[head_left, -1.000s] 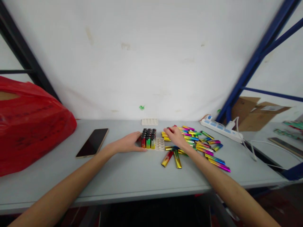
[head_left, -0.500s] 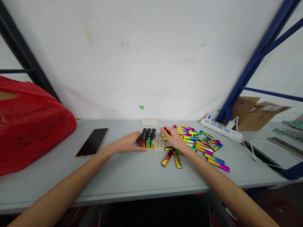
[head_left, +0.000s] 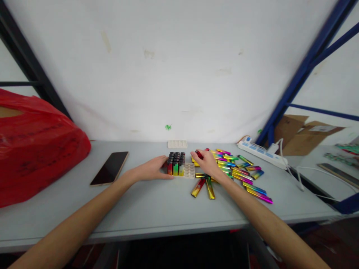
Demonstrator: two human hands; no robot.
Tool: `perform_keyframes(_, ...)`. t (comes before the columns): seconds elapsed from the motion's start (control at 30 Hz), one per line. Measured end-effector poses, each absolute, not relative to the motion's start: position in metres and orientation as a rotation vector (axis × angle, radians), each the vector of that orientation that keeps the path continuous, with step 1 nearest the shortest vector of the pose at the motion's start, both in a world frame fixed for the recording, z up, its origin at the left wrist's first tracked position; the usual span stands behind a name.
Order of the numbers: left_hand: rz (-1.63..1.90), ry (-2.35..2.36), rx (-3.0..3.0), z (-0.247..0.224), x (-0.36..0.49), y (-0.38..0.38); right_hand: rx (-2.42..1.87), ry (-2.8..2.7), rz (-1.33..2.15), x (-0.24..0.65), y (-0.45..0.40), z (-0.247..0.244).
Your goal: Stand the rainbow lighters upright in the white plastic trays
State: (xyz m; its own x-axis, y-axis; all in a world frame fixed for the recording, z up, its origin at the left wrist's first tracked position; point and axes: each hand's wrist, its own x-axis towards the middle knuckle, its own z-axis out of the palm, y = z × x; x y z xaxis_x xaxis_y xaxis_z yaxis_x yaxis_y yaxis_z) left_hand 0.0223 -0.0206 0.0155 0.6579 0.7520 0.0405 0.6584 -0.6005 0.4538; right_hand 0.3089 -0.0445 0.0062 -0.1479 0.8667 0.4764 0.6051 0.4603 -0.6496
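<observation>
Lighters (head_left: 175, 169) stand beside the spread left hand (head_left: 153, 169); right hand (head_left: 208, 164) grips a red lighter (head_left: 199, 154).

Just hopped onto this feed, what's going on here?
A person's left hand is spread at the left end of a pale tray, where lighters stand upright; the tray's right end has bare slots. The right hand holds what looks like a red lighter, beside loose lighters scattered on the table.

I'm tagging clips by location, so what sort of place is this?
Likely a workroom or storeroom, judging by the many loose lighters on the worktop, the power strip, and the open cardboard box.
</observation>
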Motion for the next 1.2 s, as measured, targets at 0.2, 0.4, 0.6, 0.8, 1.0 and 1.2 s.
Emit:
perform_keyframes(0.2,0.303,1.133,2.482,0.015,0.022,-0.020,-1.260,-1.877,0.379,0.310,-0.044,0.004)
perform_keyframes(0.4,0.324,1.122,2.500,0.012,0.021,-0.018,-1.222,-1.915,0.375,0.311,-0.043,0.001)
perform_keyframes(0.6,0.350,1.104,2.494,0.014,0.022,-0.021,-1.156,-2.005,0.315,0.316,-0.038,-0.001)
perform_keyframes(0.8,0.327,1.099,2.487,0.014,0.022,-0.020,-1.190,-2.155,0.155,0.322,-0.031,-0.009)
perform_keyframes(1.0,0.329,1.107,2.496,0.013,0.022,-0.020,-1.206,-2.212,0.186,0.320,-0.028,-0.013)
perform_keyframes(1.2,0.336,1.120,2.499,0.013,0.022,-0.020,-1.196,-2.366,0.124,0.318,-0.021,-0.020)
